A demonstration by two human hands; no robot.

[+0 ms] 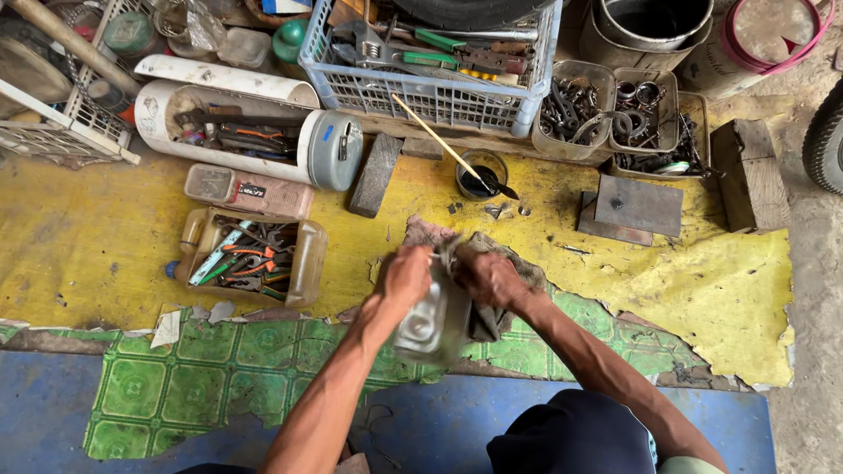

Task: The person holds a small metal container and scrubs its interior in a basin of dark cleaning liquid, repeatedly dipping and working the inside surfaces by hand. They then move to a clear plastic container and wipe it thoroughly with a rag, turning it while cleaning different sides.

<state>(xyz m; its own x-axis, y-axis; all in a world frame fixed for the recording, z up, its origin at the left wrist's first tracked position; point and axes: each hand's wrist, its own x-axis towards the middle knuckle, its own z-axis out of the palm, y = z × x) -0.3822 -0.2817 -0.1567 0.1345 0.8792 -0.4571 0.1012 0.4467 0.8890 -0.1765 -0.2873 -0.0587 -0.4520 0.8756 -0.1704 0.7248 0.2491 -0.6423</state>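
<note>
Nearest the camera lies a blue floor covering (53,412), and just beyond it a torn green patterned sheet (176,377) with ragged, flaking edges. Above these the person's two forearms reach out to the middle of the scene. The left hand (406,279) is closed around the upper end of a grey metal part (430,326), which is held off the floor over the seam between the green sheet and the yellow one. The right hand (488,279) is closed on a dirty rag (488,318) pressed against the right side of that part; its fingertips are hidden in the cloth.

Farther out spreads a stained, worn yellow sheet (88,246), peeling to bare ground along its right edge. On it, left of the hands, sits a cut-open plastic jug (303,263) full of wrenches and pliers. Just beyond the hands stands a small cup of dark liquid (481,172) with a stick leaning in it, and to the right a flat metal plate (639,204). At the far side sit a cut white pipe (228,88) holding tools, a pale blue crate (439,96) of hand tools, and tubs of small metal parts (575,110)
</note>
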